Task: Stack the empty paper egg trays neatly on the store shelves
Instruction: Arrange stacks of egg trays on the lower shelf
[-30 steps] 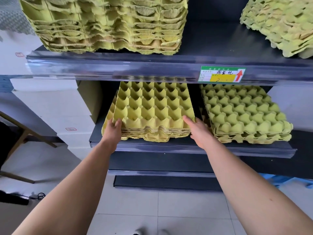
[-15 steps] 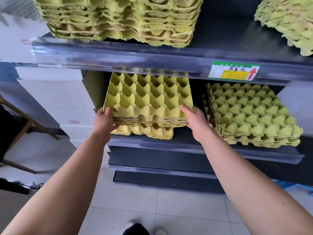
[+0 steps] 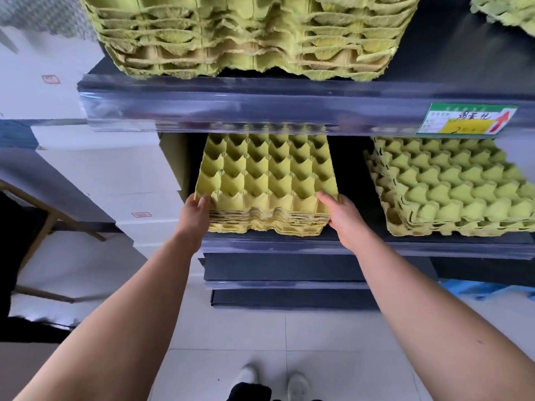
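- A stack of yellow-green moulded paper egg trays (image 3: 266, 180) sits at the left of the dark metal middle shelf (image 3: 289, 245), its front edge at the shelf lip (I cannot tell whether it rests there fully or is held just clear).
- The left hand (image 3: 194, 211) grips the stack's front left corner, thumb hooked over the top tray and fingers curled against the side.
- The right hand (image 3: 343, 218) grips the front right corner the same way, thumb lying on the top tray.
- A second, skewed pile of green paper egg trays (image 3: 451, 186) lies on the same shelf to the right, apart from the held stack.
- The upper shelf with a clear plastic front strip (image 3: 231, 108) carries a tall pile of egg trays (image 3: 249, 39) and a green-and-yellow price label (image 3: 466, 118).
- White cardboard cartons (image 3: 110, 169) stand left of the shelving.
- White shoes (image 3: 249, 377) show on the pale tiled floor (image 3: 333, 342).
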### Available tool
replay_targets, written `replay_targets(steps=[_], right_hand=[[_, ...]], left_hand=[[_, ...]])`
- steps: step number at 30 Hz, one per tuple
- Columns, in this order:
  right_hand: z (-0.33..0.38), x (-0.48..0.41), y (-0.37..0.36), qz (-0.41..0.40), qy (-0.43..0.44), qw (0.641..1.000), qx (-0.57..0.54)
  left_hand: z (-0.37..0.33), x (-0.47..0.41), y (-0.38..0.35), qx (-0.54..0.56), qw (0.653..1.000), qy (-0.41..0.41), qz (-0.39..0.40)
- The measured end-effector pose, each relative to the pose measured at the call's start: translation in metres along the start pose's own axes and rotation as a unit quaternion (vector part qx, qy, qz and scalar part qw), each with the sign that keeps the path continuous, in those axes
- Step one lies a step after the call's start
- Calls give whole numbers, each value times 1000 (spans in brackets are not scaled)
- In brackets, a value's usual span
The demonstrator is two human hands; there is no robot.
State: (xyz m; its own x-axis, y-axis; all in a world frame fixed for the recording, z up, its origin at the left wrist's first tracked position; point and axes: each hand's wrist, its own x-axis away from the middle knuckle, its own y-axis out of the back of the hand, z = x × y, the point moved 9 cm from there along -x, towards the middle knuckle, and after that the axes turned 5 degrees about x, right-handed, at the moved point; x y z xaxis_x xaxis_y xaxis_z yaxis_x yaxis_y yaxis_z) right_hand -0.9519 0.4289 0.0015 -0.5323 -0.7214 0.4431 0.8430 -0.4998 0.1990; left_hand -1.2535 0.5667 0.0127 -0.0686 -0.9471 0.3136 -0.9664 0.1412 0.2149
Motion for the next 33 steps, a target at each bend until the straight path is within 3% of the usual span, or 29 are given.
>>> replay_targets(steps=[5, 13, 17, 19, 22, 25, 28, 33], right_hand=[[-9, 5, -8, -7, -12, 998, 63], [-22, 4, -5, -58, -19, 998, 0], [-3, 11, 10, -98, 19, 993, 68], [30, 15, 15, -148, 108, 966, 181], [79, 14, -12, -175, 253, 852, 424], [76, -3, -40, -119, 233, 779, 570], [59, -13, -44, -102, 200, 750, 622], [53, -15, -46, -92, 182, 745, 635]], left_hand=[[16, -13, 5, -44, 999, 29, 13], [31, -16, -1, -16, 996, 67, 49], [25, -14, -2, -16, 996, 69, 51], [8, -24, 0, -63, 998, 7, 24], [-26, -30, -15, -184, 975, -120, 20], [-35, -30, -33, -315, 936, -152, 39], [-33, -28, -37, -391, 904, -173, 24], [-34, -26, -38, -436, 881, -183, 12]])
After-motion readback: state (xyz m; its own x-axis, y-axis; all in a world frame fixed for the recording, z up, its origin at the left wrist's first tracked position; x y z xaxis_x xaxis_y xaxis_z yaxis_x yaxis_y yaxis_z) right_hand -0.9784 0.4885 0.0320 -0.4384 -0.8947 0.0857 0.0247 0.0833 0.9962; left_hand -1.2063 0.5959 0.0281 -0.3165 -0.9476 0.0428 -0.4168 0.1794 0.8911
